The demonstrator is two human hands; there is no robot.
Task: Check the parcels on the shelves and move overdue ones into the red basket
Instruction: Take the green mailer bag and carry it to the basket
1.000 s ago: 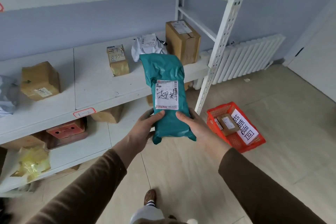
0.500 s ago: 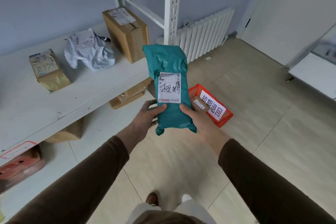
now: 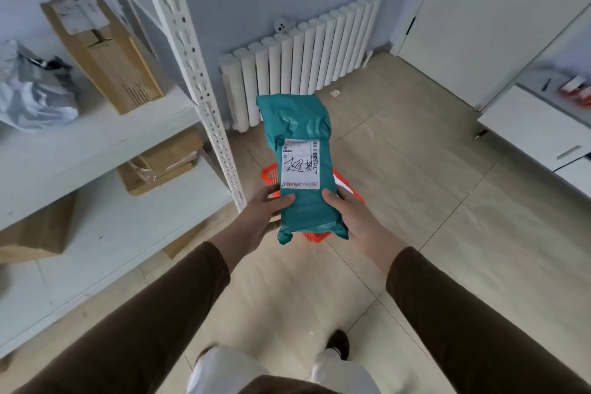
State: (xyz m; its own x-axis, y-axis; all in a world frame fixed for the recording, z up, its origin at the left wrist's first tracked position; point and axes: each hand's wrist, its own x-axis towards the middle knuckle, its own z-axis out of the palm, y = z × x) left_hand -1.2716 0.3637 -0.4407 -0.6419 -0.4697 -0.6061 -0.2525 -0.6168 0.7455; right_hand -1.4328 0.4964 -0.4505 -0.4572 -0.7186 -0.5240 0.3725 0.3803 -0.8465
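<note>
While the label faces up for reading, left hand (image 3: pixel 260 216) and right hand (image 3: pixel 353 217) each grasp the teal parcel (image 3: pixel 302 166) at its near end, directly over the red basket (image 3: pixel 271 173), probably for dropping in; basket mostly hidden.

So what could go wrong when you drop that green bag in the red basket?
The green bag hides most of the red basket, so the aim is partly blind and the bag might land on the floor. It looks longer than the bit of basket showing, so it may hang over the rim. The left hand and right hand grip only its bottom end, so the soft top could flop sideways.
</note>
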